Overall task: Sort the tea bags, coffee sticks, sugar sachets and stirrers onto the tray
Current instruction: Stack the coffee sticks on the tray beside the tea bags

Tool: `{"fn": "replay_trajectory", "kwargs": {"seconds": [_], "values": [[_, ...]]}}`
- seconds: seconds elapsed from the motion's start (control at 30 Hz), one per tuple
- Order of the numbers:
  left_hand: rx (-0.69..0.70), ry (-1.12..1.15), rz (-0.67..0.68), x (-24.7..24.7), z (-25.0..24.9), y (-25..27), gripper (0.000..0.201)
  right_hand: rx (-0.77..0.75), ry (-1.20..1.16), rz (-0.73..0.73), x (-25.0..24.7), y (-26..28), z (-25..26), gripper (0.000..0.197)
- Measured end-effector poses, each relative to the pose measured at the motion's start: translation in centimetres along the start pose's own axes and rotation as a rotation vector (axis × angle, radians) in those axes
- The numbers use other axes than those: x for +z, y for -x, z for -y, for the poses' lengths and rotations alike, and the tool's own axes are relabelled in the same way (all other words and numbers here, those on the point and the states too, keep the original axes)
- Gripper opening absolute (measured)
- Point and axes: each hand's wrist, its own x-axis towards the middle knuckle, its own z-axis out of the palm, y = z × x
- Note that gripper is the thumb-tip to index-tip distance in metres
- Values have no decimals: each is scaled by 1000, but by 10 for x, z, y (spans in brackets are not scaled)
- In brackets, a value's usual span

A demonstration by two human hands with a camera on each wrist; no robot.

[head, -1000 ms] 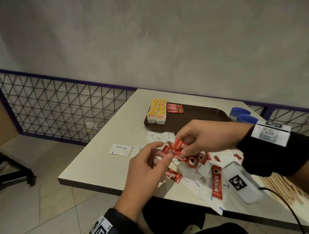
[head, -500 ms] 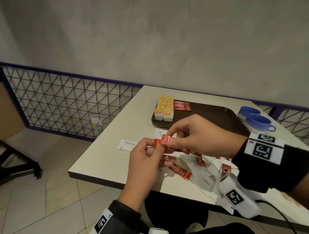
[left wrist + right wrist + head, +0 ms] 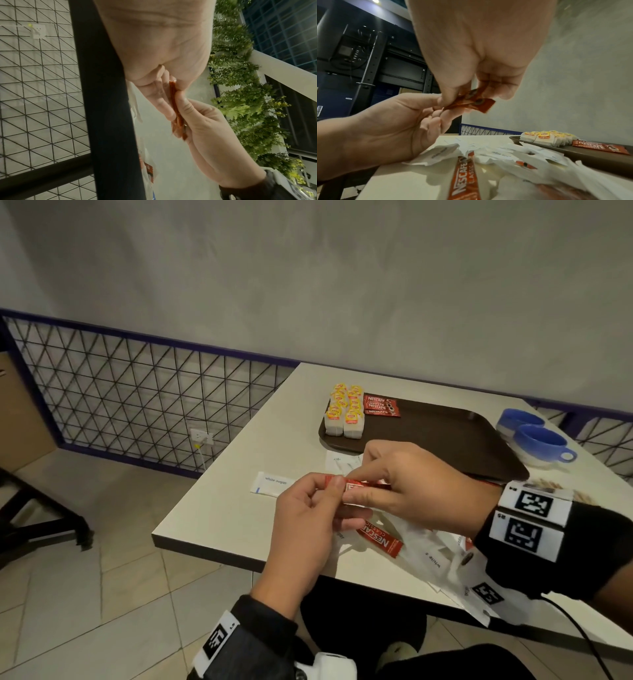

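Both hands, left hand (image 3: 305,529) and right hand (image 3: 411,491), pinch flat glossy red coffee sticks (image 3: 356,486) in their fingers above the desk (image 3: 219,508) edge; brown tray (image 3: 445,433) at 12 o'clock, half bare; crinkly white sugar sachets (image 3: 272,483) beneath.

Your right wrist (image 3: 534,517) wears a black band with white blocks carrying square black markers — black cable trailing; left sleeve (image 3: 253,642) black, one marker.

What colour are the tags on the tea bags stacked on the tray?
Yellow with a red logo, on white tea bags; the head view shows them best.
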Motion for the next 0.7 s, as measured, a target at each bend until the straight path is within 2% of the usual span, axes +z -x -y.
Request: {"fn": "replay_trajectory", "kwargs": {"seconds": [0.07,0.17,0.3,0.5,0.57,0.7], "values": [[8,25,-30,0,0,0,26,19,-99,44,-5,3,-1,48],[20,56,-52,2,-1,1,24,104,-310,56,-11,9,-9,31],[26,-8,-17,2,0,2,21,193,-487,31,-12,16,-16,34],[45,-67,6,-2,-1,2,18,304,-721,-35,-1,21,-17,24],[46,-79,4,-1,-1,2,18,309,-695,-41,0,21,-16,23],[45,-100,16,1,-2,3,19,248,-501,6,-5,18,-15,21]]}}
